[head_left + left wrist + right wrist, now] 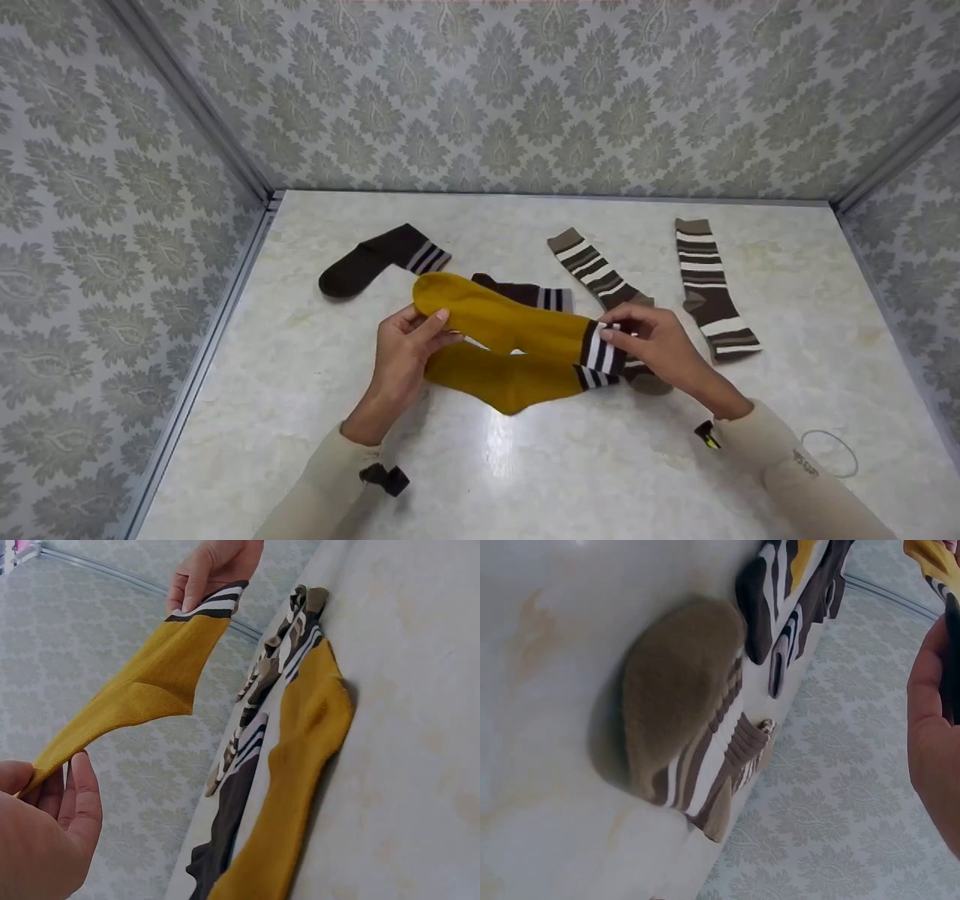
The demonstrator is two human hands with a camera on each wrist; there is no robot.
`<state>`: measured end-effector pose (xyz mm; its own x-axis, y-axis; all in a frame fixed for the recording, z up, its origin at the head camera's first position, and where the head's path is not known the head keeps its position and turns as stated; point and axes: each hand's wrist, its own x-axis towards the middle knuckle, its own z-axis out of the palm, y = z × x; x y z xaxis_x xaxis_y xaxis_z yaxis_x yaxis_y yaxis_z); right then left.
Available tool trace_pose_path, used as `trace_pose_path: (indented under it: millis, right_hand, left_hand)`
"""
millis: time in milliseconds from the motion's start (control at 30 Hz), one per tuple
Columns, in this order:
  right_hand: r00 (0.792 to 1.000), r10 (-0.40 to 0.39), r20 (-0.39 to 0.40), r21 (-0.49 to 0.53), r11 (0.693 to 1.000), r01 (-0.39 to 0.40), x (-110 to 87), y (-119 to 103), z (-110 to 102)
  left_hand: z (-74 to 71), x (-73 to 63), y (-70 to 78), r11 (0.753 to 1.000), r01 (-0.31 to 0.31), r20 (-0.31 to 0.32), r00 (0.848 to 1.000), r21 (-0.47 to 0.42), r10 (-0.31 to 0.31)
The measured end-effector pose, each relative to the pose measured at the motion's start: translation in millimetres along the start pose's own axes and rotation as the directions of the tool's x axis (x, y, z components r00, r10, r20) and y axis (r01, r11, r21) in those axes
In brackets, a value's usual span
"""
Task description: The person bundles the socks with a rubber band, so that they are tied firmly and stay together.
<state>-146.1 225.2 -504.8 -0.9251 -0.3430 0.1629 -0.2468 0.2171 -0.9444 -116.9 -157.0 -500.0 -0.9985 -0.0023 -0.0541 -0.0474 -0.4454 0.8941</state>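
Observation:
A mustard-yellow sock (517,319) with a black-and-white striped cuff is stretched between my two hands, above the table. My left hand (405,352) pinches its toe end between thumb and fingers. At the other end, my right hand (660,349) grips the striped cuff (214,604). A second yellow sock (510,382) lies flat on the table just below, partly overlapped by the held one in the head view. Beyond them a dark brown sock (502,292) with a striped cuff is partly hidden behind the raised sock.
Another dark brown sock (367,259) lies at the back left. A brown-and-white striped sock (596,266) lies partly behind my right hand, its brown toe (682,667) near the right wrist camera. Its match, a striped sock (712,289), lies farther right. Patterned walls (502,97) enclose the table.

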Motion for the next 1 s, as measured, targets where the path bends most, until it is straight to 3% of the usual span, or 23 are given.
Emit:
trace_pose_path:
  millis: [233,600,1000]
  right_hand:
    - [0.996,0.086,0.015,-0.006,0.996,-0.086,-1.1,10,6]
    - [0.994,0.085,0.061,-0.012,0.996,-0.085,-3.5,22,11]
    - [0.977,0.141,0.16,-0.058,0.989,-0.133,-11.2,25,7]
  left_hand:
    - [-13.6,-9.9,-15.6,1.0,0.026,-0.04,0.999,0.005,-0.026]
    - [-25.8,-20.8,-32.3,0.999,0.047,-0.117,0.992,0.017,-0.044]
    - [-35.1,-42.5,-42.2,0.988,0.134,-0.144,0.982,0.073,-0.122]
